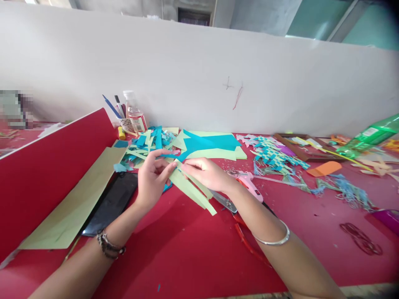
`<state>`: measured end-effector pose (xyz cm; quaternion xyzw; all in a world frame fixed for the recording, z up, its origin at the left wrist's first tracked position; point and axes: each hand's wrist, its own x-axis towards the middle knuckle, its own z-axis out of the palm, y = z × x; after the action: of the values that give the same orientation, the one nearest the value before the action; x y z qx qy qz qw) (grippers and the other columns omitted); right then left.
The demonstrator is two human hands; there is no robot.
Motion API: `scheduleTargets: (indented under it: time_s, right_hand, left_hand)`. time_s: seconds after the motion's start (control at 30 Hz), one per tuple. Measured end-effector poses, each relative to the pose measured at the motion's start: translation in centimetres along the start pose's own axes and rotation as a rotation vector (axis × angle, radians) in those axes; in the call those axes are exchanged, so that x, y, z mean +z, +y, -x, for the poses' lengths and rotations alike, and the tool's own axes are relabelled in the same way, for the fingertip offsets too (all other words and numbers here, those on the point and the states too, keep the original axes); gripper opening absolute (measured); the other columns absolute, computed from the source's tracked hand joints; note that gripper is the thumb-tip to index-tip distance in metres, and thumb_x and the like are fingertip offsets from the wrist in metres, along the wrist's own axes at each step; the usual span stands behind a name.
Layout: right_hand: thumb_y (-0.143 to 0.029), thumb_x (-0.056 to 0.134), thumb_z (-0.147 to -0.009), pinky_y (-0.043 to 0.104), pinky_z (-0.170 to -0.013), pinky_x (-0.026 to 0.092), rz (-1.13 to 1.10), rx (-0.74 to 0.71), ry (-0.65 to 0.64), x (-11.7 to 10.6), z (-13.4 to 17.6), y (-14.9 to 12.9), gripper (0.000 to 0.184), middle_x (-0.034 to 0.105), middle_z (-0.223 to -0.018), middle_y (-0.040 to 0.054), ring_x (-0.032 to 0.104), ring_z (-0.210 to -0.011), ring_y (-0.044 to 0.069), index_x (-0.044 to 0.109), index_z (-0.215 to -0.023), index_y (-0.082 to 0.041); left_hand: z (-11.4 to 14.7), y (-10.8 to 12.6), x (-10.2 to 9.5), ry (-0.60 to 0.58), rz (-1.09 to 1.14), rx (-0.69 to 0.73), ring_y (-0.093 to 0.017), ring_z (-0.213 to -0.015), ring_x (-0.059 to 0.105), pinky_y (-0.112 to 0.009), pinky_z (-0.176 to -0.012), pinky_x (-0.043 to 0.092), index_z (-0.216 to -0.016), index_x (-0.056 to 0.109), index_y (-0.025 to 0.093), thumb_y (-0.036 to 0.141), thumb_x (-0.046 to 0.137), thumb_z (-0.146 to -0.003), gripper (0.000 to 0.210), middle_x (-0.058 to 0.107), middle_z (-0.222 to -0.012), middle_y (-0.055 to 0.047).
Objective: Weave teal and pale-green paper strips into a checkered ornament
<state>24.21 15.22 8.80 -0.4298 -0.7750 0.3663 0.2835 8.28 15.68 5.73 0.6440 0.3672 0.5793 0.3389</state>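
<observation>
While a patterned cup [125, 123] at the back holds pens [112, 106], a clear bottle [136, 116] with a white cap stands just beside it; whether it contains anything is hard to tell. Farther right, a yellow stick [335, 153] lies across a shallow brown tray [282, 142], near a tilted green bottle [370, 135]. A white board [174, 74] closes off the rear and a red panel [62, 174] the left side, leaving bare red tabletop [162, 249] between the forearms. Scissors [230, 204] and a pink glue gun [249, 185] lie near the right forearm. Above the table's middle, the left hand [151, 174] and right hand [205, 172] pinch the upper part of pale green strips [191, 191] between thumbs and fingers, nearly touching each other; the free ends slant down and rightward below the grip. A narrow blue strip [168, 156] runs by the left fingertips.
</observation>
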Motion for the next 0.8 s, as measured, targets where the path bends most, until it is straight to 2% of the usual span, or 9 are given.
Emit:
scheduleTargets:
  time_s: [0.17, 0.4, 0.67, 0.8]
  right_hand:
    - [-0.041, 0.036, -0.085, 0.022, -0.05, 0.023, 0.008, -0.008, 0.004, 0.07, 0.07, 0.07, 0.033, 0.025, -0.057, -0.0052, 0.027, -0.053, 0.007, 0.034, -0.06, -0.018]
    - [-0.039, 0.037, -0.084, 0.022, -0.052, 0.022, 0.039, -0.019, 0.005, 0.19, 0.23, -0.22, 0.034, 0.022, -0.059, -0.0053, 0.024, -0.054, 0.007, 0.027, -0.058, -0.019]
    - [-0.042, 0.038, -0.083, 0.023, -0.055, 0.024, 0.082, 0.002, -0.016, -0.03, 0.24, 0.01, 0.037, 0.022, -0.057, -0.0057, 0.024, -0.054, 0.007, 0.028, -0.056, -0.018]
    - [-0.05, 0.041, -0.08, 0.023, -0.058, 0.029, -0.023, 0.071, 0.022, 0.27, -0.04, 0.43, 0.037, 0.036, -0.059, -0.0041, 0.035, -0.058, 0.009, 0.042, -0.061, -0.018]
  left_hand:
    - [0.05, 0.1, 0.14, 0.005, 0.027, -0.018, -0.005, -0.032, 0.042, -0.015, -0.033, 0.033, -0.096, 0.051, 0.018, 0.024, 0.058, -0.077, 0.021, 0.048, -0.046, 0.009]
    - [0.04, -0.02, 0.12, -0.003, -0.022, 0.01, -0.004, -0.032, 0.042, -0.014, -0.034, 0.032, -0.097, 0.051, 0.018, 0.023, 0.055, -0.079, 0.019, 0.046, -0.045, 0.01]
    - [0.13, -0.12, 0.01, -0.027, -0.152, 0.027, -0.004, -0.032, 0.043, -0.013, -0.035, 0.033, -0.096, 0.05, 0.018, 0.024, 0.054, -0.08, 0.017, 0.048, -0.047, 0.009]
    - [0.13, -0.22, 0.05, -0.016, -0.177, 0.037, -0.004, -0.033, 0.043, -0.013, -0.036, 0.033, -0.095, 0.048, 0.019, 0.024, 0.053, -0.08, 0.017, 0.047, -0.047, 0.01]
